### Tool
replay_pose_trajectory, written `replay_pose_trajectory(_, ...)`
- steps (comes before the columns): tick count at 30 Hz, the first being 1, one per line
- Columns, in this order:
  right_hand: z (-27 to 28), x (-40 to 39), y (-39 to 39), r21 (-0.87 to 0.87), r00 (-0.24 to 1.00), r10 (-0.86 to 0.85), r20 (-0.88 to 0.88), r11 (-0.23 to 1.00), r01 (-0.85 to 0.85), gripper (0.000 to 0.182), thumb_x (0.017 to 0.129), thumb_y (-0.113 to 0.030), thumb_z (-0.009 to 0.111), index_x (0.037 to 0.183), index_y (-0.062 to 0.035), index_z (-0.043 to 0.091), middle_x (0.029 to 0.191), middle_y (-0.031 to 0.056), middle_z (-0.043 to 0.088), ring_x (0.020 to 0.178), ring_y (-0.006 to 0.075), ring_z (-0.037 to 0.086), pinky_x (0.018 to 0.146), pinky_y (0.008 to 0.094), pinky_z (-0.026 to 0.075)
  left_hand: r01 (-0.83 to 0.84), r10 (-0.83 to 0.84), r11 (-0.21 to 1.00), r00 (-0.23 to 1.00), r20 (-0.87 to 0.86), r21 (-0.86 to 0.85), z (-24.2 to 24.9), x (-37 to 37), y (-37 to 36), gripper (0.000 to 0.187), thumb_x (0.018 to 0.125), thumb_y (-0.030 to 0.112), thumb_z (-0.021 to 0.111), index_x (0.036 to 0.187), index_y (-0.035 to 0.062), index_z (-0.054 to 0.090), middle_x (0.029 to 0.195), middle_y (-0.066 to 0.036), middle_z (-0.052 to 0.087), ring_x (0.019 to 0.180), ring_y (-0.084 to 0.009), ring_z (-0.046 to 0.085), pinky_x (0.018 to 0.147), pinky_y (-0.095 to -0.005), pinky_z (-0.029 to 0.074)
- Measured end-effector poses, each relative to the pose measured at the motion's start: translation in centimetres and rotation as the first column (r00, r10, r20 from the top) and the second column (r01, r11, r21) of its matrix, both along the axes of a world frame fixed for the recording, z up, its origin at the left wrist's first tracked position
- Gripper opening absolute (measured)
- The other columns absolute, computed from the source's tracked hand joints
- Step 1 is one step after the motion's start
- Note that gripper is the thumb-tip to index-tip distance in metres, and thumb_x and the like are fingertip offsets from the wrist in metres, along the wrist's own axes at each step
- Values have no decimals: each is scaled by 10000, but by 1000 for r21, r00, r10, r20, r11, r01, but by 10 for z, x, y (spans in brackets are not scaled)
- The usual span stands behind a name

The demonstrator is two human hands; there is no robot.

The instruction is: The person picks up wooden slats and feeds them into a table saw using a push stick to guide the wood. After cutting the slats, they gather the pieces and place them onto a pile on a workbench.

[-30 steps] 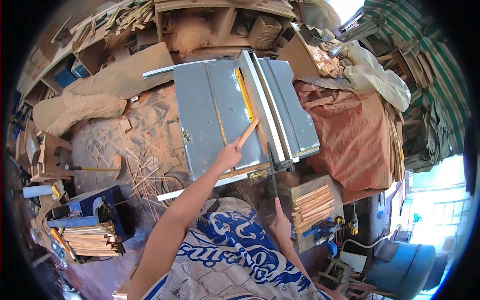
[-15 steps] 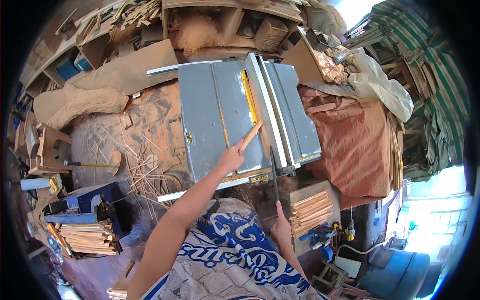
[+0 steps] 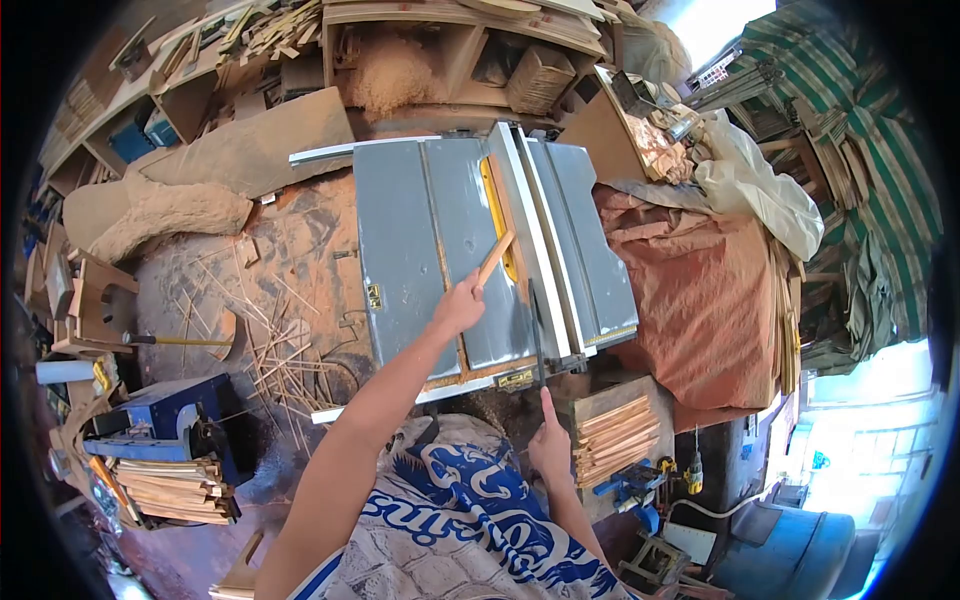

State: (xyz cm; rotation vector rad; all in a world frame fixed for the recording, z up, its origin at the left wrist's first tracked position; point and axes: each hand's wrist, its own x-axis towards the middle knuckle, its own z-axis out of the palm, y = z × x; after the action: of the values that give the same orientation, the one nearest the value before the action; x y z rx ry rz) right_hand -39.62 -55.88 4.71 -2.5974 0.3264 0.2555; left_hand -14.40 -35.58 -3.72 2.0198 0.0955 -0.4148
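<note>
My left hand [image 3: 462, 303] is closed round a short wooden stick [image 3: 494, 260]. The stick slants forward over the grey table saw [image 3: 400, 240], its far end close to the fence [image 3: 540, 235] and beside the yellow insert [image 3: 495, 215]. Low in front of the saw, my right hand [image 3: 550, 440] has its index finger stretched along the near end of a long, thin dark strip [image 3: 538, 335]. That strip runs from the fingertip over the saw's front edge, alongside the fence. My right hand's other fingers are curled and partly hidden.
Bundled wood strips [image 3: 615, 440] stand right of my right hand. A reddish dusty cover [image 3: 700, 290] drapes beside the saw. Thin offcuts [image 3: 290, 365] litter the floor at left, near a blue machine [image 3: 175, 405]. Sawdust [image 3: 390, 75] heaps on a shelf behind.
My right hand has moved forward with the dark strip, now nearer the saw's front edge. My left hand and stick have shifted slightly left. The saw sits a little lower in view.
</note>
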Motion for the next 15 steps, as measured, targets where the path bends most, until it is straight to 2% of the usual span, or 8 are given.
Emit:
replay_pose_trajectory(8, -9, 41, 4, -6, 1000, -24, -5, 1000, 24, 809, 957, 32, 479, 1652, -336, 289, 893, 340, 672, 887, 541, 651, 807, 607, 485, -53, 54, 999, 998, 32, -7, 1, 36, 3, 536, 1039, 246, 453, 1563, 132, 469, 1177, -267, 712, 1121, -464, 671, 990, -541, 521)
replay_pose_trajectory(11, -10, 55, 8, -8, 1000, -23, 1, 1000, 23, 873, 892, 61, 511, 1653, -310, 299, 935, 345, 677, 912, 531, 661, 811, 589, 501, -70, 70, 997, 998, -6, 24, 15, 45, 0, 530, 1044, 246, 455, 1561, 128, 467, 1184, -271, 706, 1129, -463, 667, 983, -543, 521)
replay_pose_trajectory(13, -10, 65, 10, -5, 999, -45, -18, 999, 45, 827, 947, 44, 478, 1645, -361, 295, 949, 350, 678, 918, 547, 650, 813, 612, 486, -77, 77, 997, 997, 3, 10, 11, 54, 0, 525, 1047, 247, 456, 1558, 127, 468, 1197, -272, 701, 1137, -464, 663, 984, -545, 519)
replay_pose_trajectory(15, -12, 69, 12, -8, 999, -44, -21, 999, 43, 845, 936, 51, 483, 1646, -363, 290, 958, 349, 679, 926, 546, 650, 818, 610, 487, -81, 81, 997, 997, 10, -1, 0, 59, -3, 520, 1049, 249, 457, 1554, 126, 469, 1211, -274, 696, 1145, -465, 658, 984, -547, 518)
